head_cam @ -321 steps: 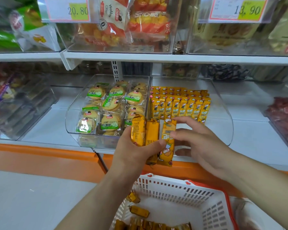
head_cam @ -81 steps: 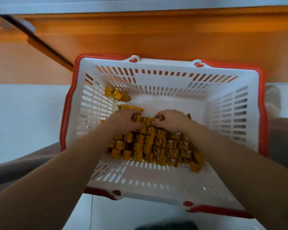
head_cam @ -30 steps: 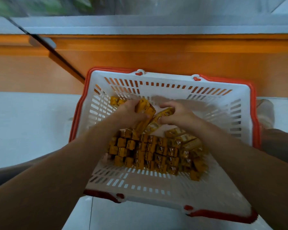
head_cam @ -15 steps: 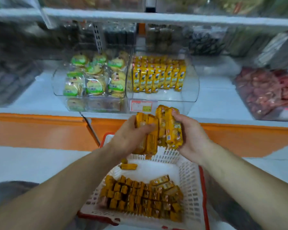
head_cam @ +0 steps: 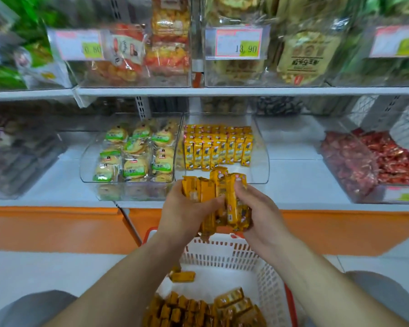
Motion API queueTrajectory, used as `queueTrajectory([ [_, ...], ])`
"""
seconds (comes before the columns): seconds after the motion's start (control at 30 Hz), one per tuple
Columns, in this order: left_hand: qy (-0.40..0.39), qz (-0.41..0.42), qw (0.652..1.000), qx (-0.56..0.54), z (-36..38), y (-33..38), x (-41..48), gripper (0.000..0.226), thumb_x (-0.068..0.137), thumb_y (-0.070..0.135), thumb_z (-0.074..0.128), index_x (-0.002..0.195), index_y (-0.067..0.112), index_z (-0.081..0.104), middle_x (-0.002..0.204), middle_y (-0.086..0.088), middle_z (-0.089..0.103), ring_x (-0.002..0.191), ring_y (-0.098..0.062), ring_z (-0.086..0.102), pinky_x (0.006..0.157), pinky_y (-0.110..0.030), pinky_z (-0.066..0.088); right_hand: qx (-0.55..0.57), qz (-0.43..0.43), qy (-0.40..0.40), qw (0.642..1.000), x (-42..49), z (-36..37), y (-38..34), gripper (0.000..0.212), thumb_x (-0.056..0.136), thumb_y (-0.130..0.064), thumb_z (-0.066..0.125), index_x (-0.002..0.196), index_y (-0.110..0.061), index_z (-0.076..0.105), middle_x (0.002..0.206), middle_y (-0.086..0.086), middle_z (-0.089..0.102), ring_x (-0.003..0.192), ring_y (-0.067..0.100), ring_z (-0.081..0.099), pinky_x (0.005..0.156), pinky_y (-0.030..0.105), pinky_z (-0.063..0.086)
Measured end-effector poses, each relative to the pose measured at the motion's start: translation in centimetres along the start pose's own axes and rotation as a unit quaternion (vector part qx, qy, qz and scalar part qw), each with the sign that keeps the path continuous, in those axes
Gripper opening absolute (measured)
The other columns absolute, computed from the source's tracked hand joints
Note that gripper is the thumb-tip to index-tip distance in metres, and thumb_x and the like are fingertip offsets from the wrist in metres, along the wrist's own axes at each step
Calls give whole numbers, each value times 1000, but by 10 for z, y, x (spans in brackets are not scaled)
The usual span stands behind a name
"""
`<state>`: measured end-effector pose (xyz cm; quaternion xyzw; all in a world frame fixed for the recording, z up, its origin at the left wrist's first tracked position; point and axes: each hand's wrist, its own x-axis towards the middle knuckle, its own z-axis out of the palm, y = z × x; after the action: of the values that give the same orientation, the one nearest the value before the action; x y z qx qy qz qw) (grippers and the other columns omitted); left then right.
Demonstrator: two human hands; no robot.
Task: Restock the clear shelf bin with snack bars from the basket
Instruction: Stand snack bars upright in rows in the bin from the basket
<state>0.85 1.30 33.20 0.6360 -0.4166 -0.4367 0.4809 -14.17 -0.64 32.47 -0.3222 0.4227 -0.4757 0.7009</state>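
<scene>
Both hands hold up a bundle of yellow snack bars just in front of the clear shelf bin. My left hand grips the left part of the bundle, my right hand grips the right part. Rows of the same yellow bars stand upright in the back of the bin; its front floor is bare. Below, the white basket with a red rim holds many more bars.
A neighbouring clear bin of green-labelled round cakes sits left of the target bin. Red-wrapped sweets fill a bin at the right. An upper shelf with price tags and bagged snacks overhangs. An orange shelf base runs below.
My hands gathered bars in the basket, lifted the bundle out and raised it toward the shelf bin. The view swung up from the basket to the shelves.
</scene>
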Motion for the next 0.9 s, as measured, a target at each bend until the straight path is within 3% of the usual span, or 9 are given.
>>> queueTrajectory([
  [0.13,1,-13,999,-29,-11,9,22,39,74,26,91,105,22,67,86,-1,80,77,-23,79,69,-51,65,16,-1,3,1000,23,5,-9,38,88,-42,67,113,-14,71,103,12,76,92,31,75,69,41,60],
  [0.33,14,0,999,-37,-27,15,53,29,79,20,87,101,19,68,82,-3,79,71,-23,78,54,-39,62,-55,-25,46,997,57,-1,-18,19,93,-43,66,98,-26,69,68,1,60,53,15,58,46,28,46],
  [0.37,15,2,999,-37,-28,15,58,28,79,20,86,100,19,68,82,-3,79,70,-23,78,52,-36,61,-39,-15,35,998,61,1,-18,14,94,-33,64,105,-26,68,68,1,59,53,15,58,46,28,44],
  [0.43,23,14,999,-40,-31,15,64,27,80,20,85,99,20,66,81,-1,78,68,-20,77,49,-32,59,-13,0,12,1000,69,4,-18,36,85,-10,60,120,-22,65,74,4,61,58,18,59,47,30,46],
  [0.5,32,39,998,-31,-35,14,68,29,80,24,85,100,22,64,81,3,78,68,-17,77,49,-32,59,-40,-16,-10,999,76,7,-20,52,76,0,58,123,-22,65,84,8,62,66,21,61,52,34,50],
  [0.57,30,57,998,-16,-37,14,69,33,78,27,86,102,23,63,82,4,77,70,-17,77,52,-36,61,-78,-41,-21,996,80,4,-22,53,81,9,60,121,-25,67,91,6,66,72,20,66,58,33,53],
  [0.67,10,68,998,1,-40,11,70,33,78,28,85,102,24,63,84,4,78,73,-15,77,55,-33,62,-55,-57,16,997,86,-5,-24,44,85,7,68,122,-17,66,102,12,70,76,20,72,60,28,55],
  [0.8,11,31,999,-31,-40,5,71,32,78,26,85,102,27,64,84,6,78,71,-14,77,52,-30,60,-11,-92,67,993,93,-14,-22,49,85,-3,74,131,-5,57,97,11,69,79,19,72,63,26,56],
  [0.9,5,20,999,-34,-41,7,76,34,78,26,85,106,23,65,85,1,79,72,-19,78,53,-35,61,-103,-164,117,974,97,-15,-30,52,84,-10,78,133,-10,59,109,11,69,90,19,71,68,27,56],
])
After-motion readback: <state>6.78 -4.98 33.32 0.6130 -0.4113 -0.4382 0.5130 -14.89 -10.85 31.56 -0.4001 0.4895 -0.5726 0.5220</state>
